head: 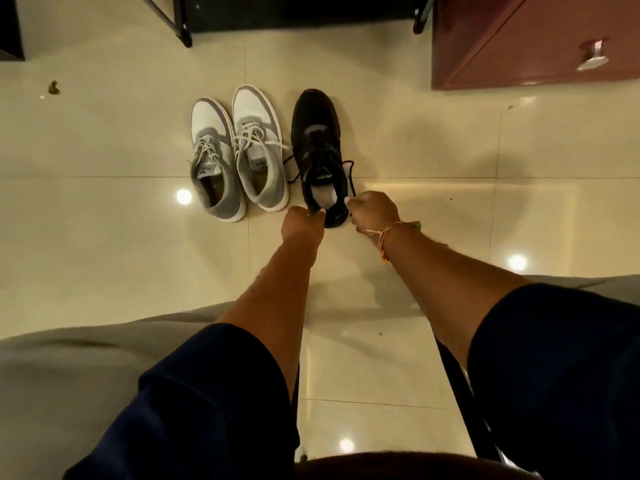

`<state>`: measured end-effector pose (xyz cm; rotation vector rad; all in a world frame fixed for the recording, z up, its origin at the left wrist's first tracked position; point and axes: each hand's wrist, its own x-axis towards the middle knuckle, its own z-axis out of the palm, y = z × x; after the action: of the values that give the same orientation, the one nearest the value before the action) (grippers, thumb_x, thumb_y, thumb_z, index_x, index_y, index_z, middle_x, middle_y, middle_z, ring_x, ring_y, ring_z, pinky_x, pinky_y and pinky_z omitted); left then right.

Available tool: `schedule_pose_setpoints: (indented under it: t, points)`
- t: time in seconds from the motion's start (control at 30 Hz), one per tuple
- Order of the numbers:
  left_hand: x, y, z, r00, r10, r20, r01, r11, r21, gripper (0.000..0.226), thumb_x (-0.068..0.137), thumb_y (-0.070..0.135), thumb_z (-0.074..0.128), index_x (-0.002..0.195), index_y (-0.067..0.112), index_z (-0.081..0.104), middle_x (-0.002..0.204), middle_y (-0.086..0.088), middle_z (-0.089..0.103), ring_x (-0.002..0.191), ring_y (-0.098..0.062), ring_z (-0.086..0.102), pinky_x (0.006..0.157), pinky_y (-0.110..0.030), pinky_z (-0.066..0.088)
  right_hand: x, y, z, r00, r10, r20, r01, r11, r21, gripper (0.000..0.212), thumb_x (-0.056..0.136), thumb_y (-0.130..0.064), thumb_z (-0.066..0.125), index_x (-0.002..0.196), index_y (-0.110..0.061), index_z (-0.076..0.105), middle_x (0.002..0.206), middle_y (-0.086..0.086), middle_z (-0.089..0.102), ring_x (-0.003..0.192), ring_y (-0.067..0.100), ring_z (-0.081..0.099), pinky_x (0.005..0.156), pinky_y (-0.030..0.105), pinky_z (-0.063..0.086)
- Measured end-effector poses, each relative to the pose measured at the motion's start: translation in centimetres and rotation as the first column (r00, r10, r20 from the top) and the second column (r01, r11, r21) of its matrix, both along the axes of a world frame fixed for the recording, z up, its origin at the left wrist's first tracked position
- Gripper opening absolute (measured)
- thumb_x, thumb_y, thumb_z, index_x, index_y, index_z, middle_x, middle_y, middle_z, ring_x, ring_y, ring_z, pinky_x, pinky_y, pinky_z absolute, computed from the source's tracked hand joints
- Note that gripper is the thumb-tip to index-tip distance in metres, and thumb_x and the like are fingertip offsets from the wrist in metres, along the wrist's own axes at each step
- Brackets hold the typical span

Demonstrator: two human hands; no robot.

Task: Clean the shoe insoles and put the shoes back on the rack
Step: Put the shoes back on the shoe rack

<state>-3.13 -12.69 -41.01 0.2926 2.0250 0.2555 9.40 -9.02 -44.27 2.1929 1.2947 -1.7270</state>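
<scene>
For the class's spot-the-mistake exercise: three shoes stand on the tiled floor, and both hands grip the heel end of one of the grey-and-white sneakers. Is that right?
Not quite. The head view does show three shoes on the tiled floor. But the left hand and the right hand grip the heel end of the black shoe, not a grey-and-white sneaker.

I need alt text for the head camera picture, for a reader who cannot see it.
A person's left hand and right hand grip the heel rim of a black shoe on a glossy tiled floor, a pale insole showing inside. A pair of grey-and-white sneakers stands left of it.
</scene>
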Motion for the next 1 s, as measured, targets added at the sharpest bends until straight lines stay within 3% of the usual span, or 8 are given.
schedule_pose_setpoints:
  t: [0.1, 0.27, 0.37, 0.47, 0.53, 0.7, 0.9, 1.0]
  points:
    - [-0.2, 0.9, -1.6, 1.0, -0.007, 0.017, 0.007, 1.0, -0.006, 0.041, 0.097, 0.032, 0.065, 0.13, 0.01, 0.052, 0.118, -0.012, 0.065, 0.108, -0.033, 0.066, 0.097, -0.045, 0.055, -1.4, 1.7, -1.8, 0.994, 0.095, 0.054, -0.098, 0.994, 0.051, 0.052, 0.097, -0.052, 0.05, 0.118, -0.006, 0.065, 0.116, 0.014, 0.067, 0.108, 0.033, 0.062, 0.079, 0.029, 0.043]
    - [-0.4, 1.3, -4.9, 0.999, 0.014, 0.029, -0.014, 1.0, -0.011, 0.037, 0.099, 0.022, 0.062, 0.134, 0.014, 0.055, 0.111, -0.005, 0.065, 0.102, -0.029, 0.067, 0.093, -0.042, 0.058, -3.1, 3.9, -4.3, 0.973, 0.169, 0.159, -0.171, 0.985, -0.003, 0.05, 0.098, -0.043, 0.054, 0.13, -0.005, 0.057, 0.132, 0.014, 0.061, 0.122, 0.033, 0.057, 0.093, 0.033, 0.045]
    - [-0.4, 0.9, -6.1, 0.999, 0.039, 0.024, -0.039, 0.999, 0.002, 0.039, 0.099, 0.02, 0.061, 0.137, 0.016, 0.055, 0.119, -0.007, 0.067, 0.103, -0.029, 0.067, 0.092, -0.04, 0.058, -3.0, 4.3, -5.5, 0.94, 0.25, 0.231, -0.248, 0.968, -0.039, 0.04, 0.096, -0.033, 0.061, 0.124, -0.005, 0.063, 0.127, 0.015, 0.064, 0.117, 0.033, 0.06, 0.088, 0.031, 0.047]
    - [-0.4, 0.8, -6.0, 0.998, 0.061, 0.01, -0.061, 0.998, 0.017, 0.039, 0.1, 0.019, 0.06, 0.138, 0.016, 0.055, 0.119, -0.007, 0.068, 0.096, -0.026, 0.068, 0.073, -0.029, 0.058, -2.7, 4.2, -5.2, 0.942, 0.247, 0.227, -0.246, 0.969, -0.031, 0.037, 0.092, -0.034, 0.065, 0.118, -0.008, 0.068, 0.118, 0.014, 0.068, 0.109, 0.033, 0.064, 0.075, 0.028, 0.043]
    - [-0.1, 0.9, -5.4, 0.997, 0.075, -0.001, -0.075, 0.997, 0.027, 0.035, 0.1, 0.018, 0.059, 0.135, 0.016, 0.057, 0.115, -0.007, 0.068, 0.089, -0.023, 0.066, 0.06, -0.021, 0.049, -2.3, 3.8, -4.3, 0.938, 0.243, 0.248, -0.244, 0.969, -0.025, 0.038, 0.089, -0.037, 0.068, 0.116, -0.01, 0.07, 0.115, 0.012, 0.07, 0.105, 0.032, 0.065, 0.071, 0.026, 0.041]
    - [1.5, 0.5, -1.8, 0.992, 0.124, -0.027, -0.122, 0.991, 0.061, 0.025, 0.098, 0.022, 0.06, 0.122, 0.02, 0.065, 0.125, -0.013, 0.06, 0.095, -0.03, 0.067, 0.089, -0.042, 0.06, -1.0, 2.8, 0.6, 0.929, 0.242, 0.281, -0.252, 0.968, -0.003, 0.037, 0.086, -0.04, 0.07, 0.105, -0.008, 0.072, 0.106, 0.012, 0.072, 0.095, 0.032, 0.066, 0.068, 0.028, 0.04]
    - [3.3, 0.4, 7.8, 1.0, 0.019, 0.002, -0.019, 0.988, 0.153, 0.024, 0.096, 0.013, 0.055, 0.117, 0.021, 0.065, 0.127, -0.012, 0.064, 0.105, -0.031, 0.063, 0.098, -0.039, 0.054, 1.4, 1.2, 10.8, 0.927, 0.223, 0.301, -0.254, 0.965, 0.07, 0.033, 0.083, -0.034, 0.07, 0.101, -0.007, 0.071, 0.107, 0.015, 0.071, 0.098, 0.036, 0.066, 0.067, 0.028, 0.039]
    - [4.1, 0.0, 12.8, 0.992, -0.118, -0.051, 0.127, 0.958, 0.257, 0.031, 0.096, 0.008, 0.054, 0.123, 0.015, 0.067, 0.128, -0.012, 0.067, 0.117, -0.032, 0.062, 0.103, -0.042, 0.05, 2.5, 0.1, 16.7, 0.929, 0.202, 0.31, -0.268, 0.946, 0.185, 0.03, 0.08, -0.035, 0.069, 0.097, -0.01, 0.072, 0.098, 0.013, 0.071, 0.086, 0.034, 0.064, 0.064, 0.028, 0.039]
